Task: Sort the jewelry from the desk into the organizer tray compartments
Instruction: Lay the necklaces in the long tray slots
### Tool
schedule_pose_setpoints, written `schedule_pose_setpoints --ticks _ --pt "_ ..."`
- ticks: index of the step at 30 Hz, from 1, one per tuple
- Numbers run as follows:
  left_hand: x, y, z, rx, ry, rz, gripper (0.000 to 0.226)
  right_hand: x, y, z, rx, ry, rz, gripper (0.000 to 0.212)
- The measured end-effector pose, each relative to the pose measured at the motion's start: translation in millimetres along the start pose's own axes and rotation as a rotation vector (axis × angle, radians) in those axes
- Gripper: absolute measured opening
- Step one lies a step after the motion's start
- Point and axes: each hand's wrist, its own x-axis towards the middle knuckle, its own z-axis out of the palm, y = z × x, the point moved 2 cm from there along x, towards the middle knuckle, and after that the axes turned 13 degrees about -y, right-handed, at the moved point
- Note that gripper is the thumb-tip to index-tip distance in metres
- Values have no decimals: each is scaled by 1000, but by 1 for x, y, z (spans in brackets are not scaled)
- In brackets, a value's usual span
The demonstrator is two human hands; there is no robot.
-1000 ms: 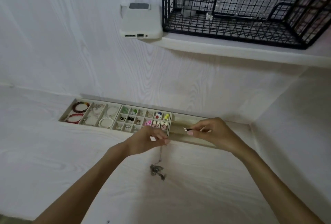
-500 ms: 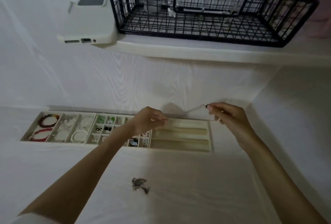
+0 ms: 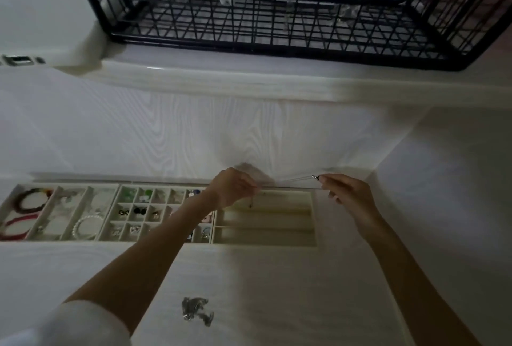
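Observation:
A thin silver chain necklace (image 3: 291,187) is stretched taut between my two hands above the far long slot of the cream organizer tray (image 3: 312,218). My left hand (image 3: 234,186) pinches its left end, and a small pendant dangles just below the fingers. My right hand (image 3: 347,194) pinches the clasp end past the tray's right edge. The tray's left compartments hold red and dark bead bracelets (image 3: 29,201) and a pearl bracelet (image 3: 86,226); the small middle cells hold earrings. A small heap of silver jewelry (image 3: 197,311) lies on the desk in front of the tray.
A black wire basket (image 3: 277,13) stands on a white shelf above the desk. A white phone (image 3: 47,13) lies on that shelf at the left. The desk's back panel and a right side wall enclose the tray.
The hands rose from the desk and drew apart, pulling the chain straight over the tray's far slot. The view tilted, so the basket now fills the top.

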Motion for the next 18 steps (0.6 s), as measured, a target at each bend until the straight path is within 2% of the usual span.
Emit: schedule_pose_setpoints --ticks 3,9,18 --pt "4 -7 0 124 -10 -38 14 7 10 2 -9 -4 12 14" --pt "4 -17 -4 638 -68 -157 16 27 35 7 -170 -32 70 15" --pt "8 -30 -4 859 -58 -287 25 45 64 14 -380 -98 157 20"
